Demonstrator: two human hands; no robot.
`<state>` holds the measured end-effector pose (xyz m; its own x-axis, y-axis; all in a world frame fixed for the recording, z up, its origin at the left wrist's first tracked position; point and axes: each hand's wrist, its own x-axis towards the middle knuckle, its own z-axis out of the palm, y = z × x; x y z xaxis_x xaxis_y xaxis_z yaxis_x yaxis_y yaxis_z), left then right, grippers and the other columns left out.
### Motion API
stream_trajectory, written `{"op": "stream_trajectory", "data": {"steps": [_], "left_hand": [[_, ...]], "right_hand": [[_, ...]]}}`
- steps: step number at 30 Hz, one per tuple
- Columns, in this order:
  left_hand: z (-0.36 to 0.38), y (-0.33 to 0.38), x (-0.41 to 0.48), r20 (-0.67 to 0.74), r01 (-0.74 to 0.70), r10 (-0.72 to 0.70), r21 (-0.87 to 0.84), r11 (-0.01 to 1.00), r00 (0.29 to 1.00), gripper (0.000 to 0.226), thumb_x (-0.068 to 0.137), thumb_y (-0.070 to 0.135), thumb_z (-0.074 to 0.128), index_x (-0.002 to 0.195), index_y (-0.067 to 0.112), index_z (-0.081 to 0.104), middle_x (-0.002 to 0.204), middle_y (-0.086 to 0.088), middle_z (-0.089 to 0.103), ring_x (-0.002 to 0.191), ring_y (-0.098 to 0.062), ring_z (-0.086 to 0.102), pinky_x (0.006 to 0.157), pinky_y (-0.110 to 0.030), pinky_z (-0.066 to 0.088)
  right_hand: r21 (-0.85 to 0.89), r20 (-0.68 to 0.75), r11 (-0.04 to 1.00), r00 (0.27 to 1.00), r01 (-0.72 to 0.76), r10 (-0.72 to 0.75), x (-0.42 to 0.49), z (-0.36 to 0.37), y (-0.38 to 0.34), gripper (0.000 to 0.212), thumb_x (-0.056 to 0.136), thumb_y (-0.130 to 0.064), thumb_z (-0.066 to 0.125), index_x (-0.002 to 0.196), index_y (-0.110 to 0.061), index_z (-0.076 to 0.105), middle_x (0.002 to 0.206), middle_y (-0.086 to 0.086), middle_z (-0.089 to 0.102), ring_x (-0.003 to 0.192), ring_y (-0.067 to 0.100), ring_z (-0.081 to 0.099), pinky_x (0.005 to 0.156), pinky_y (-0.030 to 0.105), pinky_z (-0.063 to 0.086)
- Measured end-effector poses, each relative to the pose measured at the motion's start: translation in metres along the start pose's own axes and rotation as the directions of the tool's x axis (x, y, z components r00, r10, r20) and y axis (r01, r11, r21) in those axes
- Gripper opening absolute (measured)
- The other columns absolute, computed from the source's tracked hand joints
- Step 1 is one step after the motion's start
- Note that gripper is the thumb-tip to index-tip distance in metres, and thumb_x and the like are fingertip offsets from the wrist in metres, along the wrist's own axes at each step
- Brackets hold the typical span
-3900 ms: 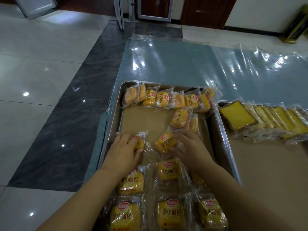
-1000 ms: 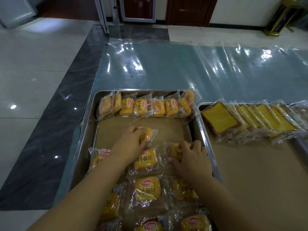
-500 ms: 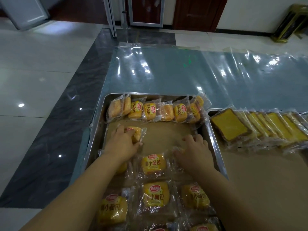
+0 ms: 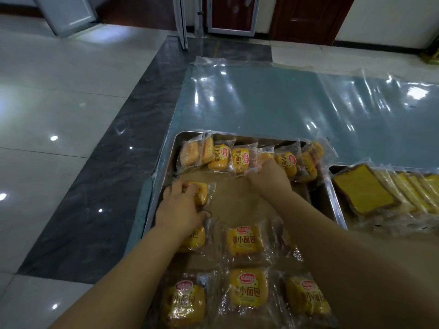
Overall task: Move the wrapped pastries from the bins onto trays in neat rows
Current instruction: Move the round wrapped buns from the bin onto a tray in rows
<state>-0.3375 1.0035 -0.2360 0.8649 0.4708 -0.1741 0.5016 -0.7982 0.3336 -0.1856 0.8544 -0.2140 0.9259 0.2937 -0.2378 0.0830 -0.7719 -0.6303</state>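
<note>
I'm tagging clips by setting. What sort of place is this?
Probably a hall or lobby set up for laying out snacks: polished tile floor, wooden doors, and a plastic-covered table bearing metal trays of wrapped pastries.

Glossy tiled floor (image 4: 59,91), dark wooden doors (image 4: 308,20)

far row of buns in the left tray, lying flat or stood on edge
On edge: the far row leans packet against packet along the tray wall, labels turned sideways.
</note>
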Motion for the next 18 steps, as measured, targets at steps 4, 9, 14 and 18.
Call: {"op": "stream_trajectory", "data": {"steps": [4,9,14,18], "left_hand": [[0.004,0.001,0.003,-0.024,0.006,-0.005,0.023,1.000,1.000,0.073,0.070,0.054,0.070,0.131,0.030,0.037,0.136,-0.003,0.028,0.122,-0.026,0.030,0.094,-0.039,0.040],[0.003,-0.002,0.004,-0.030,-0.004,0.004,-0.017,1.000,1.000,0.065,0.077,0.062,0.058,0.131,0.031,0.040,0.138,-0.002,0.029,0.125,-0.025,0.030,0.097,-0.040,0.039],[0.005,-0.006,0.002,-0.072,-0.049,0.050,0.027,0.998,0.996,0.051,0.088,0.054,0.047,0.133,0.030,0.042,0.140,-0.005,0.031,0.124,-0.027,0.031,0.098,-0.040,0.037],[0.008,-0.006,-0.001,-0.093,-0.063,0.068,0.059,0.996,0.993,0.054,0.086,0.052,0.052,0.133,0.029,0.040,0.139,-0.006,0.031,0.123,-0.028,0.031,0.098,-0.040,0.037]], "right_hand": [[0.014,-0.001,1.000,1.000,-0.011,0.011,0.011,0.006,-0.003,0.008,0.090,-0.018,0.058,0.088,-0.011,0.059,0.074,0.003,0.059,0.063,0.011,0.056,0.049,0.021,0.040],[0.185,-0.145,0.983,0.989,0.005,0.023,0.005,-0.001,-0.008,0.010,0.088,-0.010,0.056,0.090,-0.019,0.058,0.077,-0.004,0.058,0.061,0.008,0.054,0.049,0.019,0.038],[0.307,-0.307,0.946,0.952,0.103,-0.004,-0.018,-0.020,0.002,0.017,0.090,-0.015,0.057,0.089,-0.032,0.053,0.096,-0.008,0.056,0.079,0.000,0.050,0.057,0.015,0.035],[0.352,-0.276,0.925,0.960,0.142,-0.042,-0.038,-0.027,0.021,0.023,0.093,-0.015,0.052,0.085,-0.036,0.051,0.089,-0.017,0.055,0.078,-0.001,0.053,0.054,0.014,0.038]]}}
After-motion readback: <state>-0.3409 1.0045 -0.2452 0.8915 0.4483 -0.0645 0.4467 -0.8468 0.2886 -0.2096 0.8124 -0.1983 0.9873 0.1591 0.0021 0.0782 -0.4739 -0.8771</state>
